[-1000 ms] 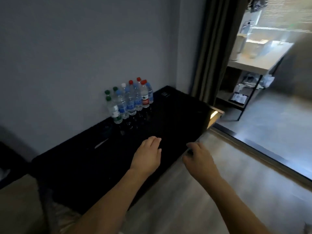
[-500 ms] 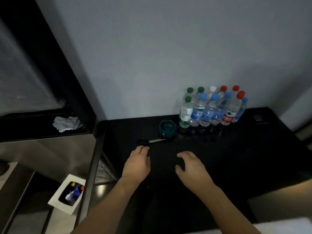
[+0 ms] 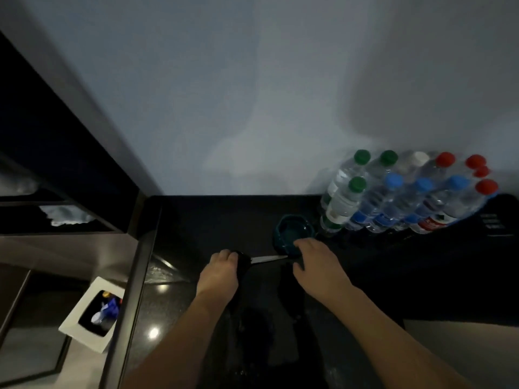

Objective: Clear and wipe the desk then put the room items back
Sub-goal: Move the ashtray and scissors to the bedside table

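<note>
View from my head cam, looking down at a glossy black surface set against a pale grey wall. Room is dim.

My left hand reaches fwd, fingers curled onto the black handle end of a pair of scissors. The silver blade lies flat on the surface and points right, twd my other hand. I can't tell if the fingers go through the handle loops; too dark.

My right hand is fwd too, fingers bent and spread. Fingertips are at the near rim of a dark teal ashtray; thumb hangs below, apart from the fingers. Can't tell if it truly grips the rim or only touches it. The scissor tip ends just beside this hand.

The ashtray sits upright on the surface, just left of a cluster of water bottles at the back right, against the wall. Approx. a dozen clear bottles, close together, w/ green, blue, red and white caps.

Left of the surface, lower down, is a white bin w/ a dark liner and some blue and yellow rubbish inside. Further left, a dark shelf holds a crumpled white cloth.

Both forearms are bare.
</note>
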`<state>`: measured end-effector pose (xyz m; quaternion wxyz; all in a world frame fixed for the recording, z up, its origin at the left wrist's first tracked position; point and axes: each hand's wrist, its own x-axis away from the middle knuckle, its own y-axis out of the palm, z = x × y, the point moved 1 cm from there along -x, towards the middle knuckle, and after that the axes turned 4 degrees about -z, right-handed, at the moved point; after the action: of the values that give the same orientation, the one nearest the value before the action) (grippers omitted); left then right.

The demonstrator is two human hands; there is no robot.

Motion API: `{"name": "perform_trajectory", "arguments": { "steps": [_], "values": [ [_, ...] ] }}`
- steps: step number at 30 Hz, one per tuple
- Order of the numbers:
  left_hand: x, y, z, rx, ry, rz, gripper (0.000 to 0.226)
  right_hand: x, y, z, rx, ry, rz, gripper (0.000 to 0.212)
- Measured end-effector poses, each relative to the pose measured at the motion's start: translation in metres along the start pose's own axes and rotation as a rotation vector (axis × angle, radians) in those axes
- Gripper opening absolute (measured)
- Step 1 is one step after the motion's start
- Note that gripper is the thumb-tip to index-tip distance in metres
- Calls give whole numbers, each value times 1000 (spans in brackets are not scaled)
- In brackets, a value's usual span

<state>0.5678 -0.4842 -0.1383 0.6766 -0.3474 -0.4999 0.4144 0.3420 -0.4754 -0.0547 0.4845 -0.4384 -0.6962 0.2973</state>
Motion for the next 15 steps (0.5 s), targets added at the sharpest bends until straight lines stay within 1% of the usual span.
{"name": "perform_trajectory", "arguments": {
  "steps": [2, 4, 6, 9, 11, 15],
  "values": [
    [-11, 12, -8, -36, 60, -25, 49, -26, 11, 1, 48, -6, -19, 56],
    [-19, 23, -14, -121, 123, -36, 51, -48, 20, 5, 101, 13, -54, 59],
    [-22, 31, -21, -132, 149, 12, 47, -65, 28, 10, 173, 43, -99, 57],
    [-21, 35, -24, -140, 213, 167, 41, -79, 34, 16, 305, 77, -138, 42],
    [-23, 38, -27, -168, 257, 229, 42, -81, 37, 17, 380, 78, -145, 33],
    [-24, 34, -28, -224, 281, 259, 39, -77, 36, 14, 374, 68, -85, 25]
  ]
}}
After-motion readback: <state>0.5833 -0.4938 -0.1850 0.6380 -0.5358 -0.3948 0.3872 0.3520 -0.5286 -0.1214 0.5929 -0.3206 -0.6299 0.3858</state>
